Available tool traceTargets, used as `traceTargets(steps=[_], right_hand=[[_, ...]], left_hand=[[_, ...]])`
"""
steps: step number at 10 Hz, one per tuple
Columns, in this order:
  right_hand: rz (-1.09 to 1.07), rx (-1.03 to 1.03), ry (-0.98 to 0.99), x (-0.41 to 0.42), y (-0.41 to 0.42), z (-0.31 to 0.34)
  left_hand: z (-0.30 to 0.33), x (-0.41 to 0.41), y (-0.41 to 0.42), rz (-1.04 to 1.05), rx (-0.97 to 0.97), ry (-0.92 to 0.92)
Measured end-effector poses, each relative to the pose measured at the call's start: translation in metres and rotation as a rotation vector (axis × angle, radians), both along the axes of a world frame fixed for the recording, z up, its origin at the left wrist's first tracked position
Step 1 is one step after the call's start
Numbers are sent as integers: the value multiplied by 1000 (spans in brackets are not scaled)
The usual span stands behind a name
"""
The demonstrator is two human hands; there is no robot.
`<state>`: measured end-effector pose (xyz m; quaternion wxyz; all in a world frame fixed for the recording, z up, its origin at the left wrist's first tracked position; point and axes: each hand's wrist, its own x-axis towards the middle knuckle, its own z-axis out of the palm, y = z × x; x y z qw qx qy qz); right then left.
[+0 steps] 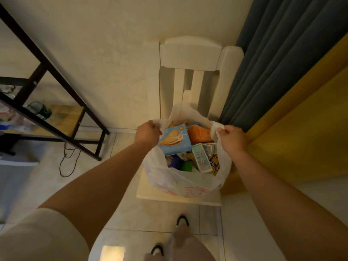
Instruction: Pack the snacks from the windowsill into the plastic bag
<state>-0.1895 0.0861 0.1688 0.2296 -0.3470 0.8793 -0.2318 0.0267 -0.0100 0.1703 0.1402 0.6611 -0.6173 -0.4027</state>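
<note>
head view: looking down along both bare arms at a white chair against a cream wall
curtain (278,59): grey-blue, hanging in folds to the right of the chair, its lower edge just behind the right hand
black frame rack (47,102): stands on the tiled floor at left, well apart from the chair; a dark bottle lies on its wooden shelf
chair (190,53): white, slatted back upright against the wall, seat carrying the bag
plastic bag (188,185): thin white, red print on the near side, sitting on the chair seat with its mouth pulled wide
left hand (148,133): grip clamped shut on the bag's left handle
right hand (232,139): grip clamped shut on the bag's right handle
snacks in the bag: blue biscuit box (174,140) on top at left, tilted; orange pack (198,133) beside it toward the back; pale green cartons (202,155) at right; yellow pack with black lettering (214,164) under them
feet: dark slippers on the tiles in front of the chair
</note>
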Motion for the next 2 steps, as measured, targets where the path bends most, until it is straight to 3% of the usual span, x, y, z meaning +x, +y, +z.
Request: traceTargets(steps=[1,2], right_hand=[[88,142,93,7,5,0],[164,163,247,19,16,3]], left_hand=[[-6,5,7,-38,-3,-182],[-3,5,24,-87,-192,-259]])
